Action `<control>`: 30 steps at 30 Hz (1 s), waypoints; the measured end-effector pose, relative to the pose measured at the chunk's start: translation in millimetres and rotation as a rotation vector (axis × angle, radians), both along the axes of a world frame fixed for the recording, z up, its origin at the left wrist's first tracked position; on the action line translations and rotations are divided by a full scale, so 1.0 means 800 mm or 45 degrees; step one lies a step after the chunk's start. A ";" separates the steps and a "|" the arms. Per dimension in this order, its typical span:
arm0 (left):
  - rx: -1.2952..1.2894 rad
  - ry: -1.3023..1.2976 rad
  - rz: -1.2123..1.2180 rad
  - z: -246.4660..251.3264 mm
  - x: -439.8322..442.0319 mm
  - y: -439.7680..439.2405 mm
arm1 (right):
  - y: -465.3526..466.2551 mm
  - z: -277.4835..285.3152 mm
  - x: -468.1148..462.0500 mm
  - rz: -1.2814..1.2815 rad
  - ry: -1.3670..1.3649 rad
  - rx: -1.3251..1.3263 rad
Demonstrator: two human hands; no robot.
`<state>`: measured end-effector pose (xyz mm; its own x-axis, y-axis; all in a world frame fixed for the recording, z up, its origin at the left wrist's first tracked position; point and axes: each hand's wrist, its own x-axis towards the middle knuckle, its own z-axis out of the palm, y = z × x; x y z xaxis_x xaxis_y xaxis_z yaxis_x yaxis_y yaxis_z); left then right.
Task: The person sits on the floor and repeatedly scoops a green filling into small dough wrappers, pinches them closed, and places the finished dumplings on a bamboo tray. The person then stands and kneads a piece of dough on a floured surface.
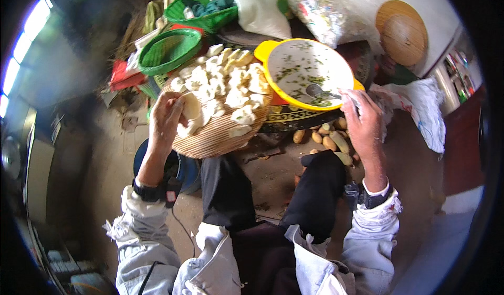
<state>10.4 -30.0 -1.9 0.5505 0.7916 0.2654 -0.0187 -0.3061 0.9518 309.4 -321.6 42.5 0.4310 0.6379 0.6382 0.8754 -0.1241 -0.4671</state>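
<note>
My left hand [170,112] holds a round dough wrapper [191,107] at the near left side of a round ribbed tray [212,143]. Many pale folded dumplings [216,84] lie across that tray. My right hand [361,110] grips the handle of a metal spoon [315,90], its bowl down inside a yellow-rimmed white pot [285,58]. Green chopped filling [313,79] clings in bits to the pot's inside and gathers near the spoon. The pot stands tilted in view, just right of the tray. Flour dusts the fingers of both hands.
Two green plastic baskets [173,55] sit beyond the tray. White and clear sacks [258,11] stand behind the pot. Potatoes and longer pale vegetables [330,137] lie on the floor under the table's edge. A blue bucket [189,173] is by my left knee; a round wooden board [403,33] leans on the wall.
</note>
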 end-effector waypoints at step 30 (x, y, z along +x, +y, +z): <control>-0.799 -0.150 -0.398 0.025 0.073 -0.099 | 0.065 -0.006 0.032 0.055 -0.245 0.033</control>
<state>68.6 -109.3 18.2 0.7724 0.6241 -0.1175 -0.1294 0.3358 0.9330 335.3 -269.4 37.9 0.2723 0.6356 0.7224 0.9531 -0.0749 -0.2933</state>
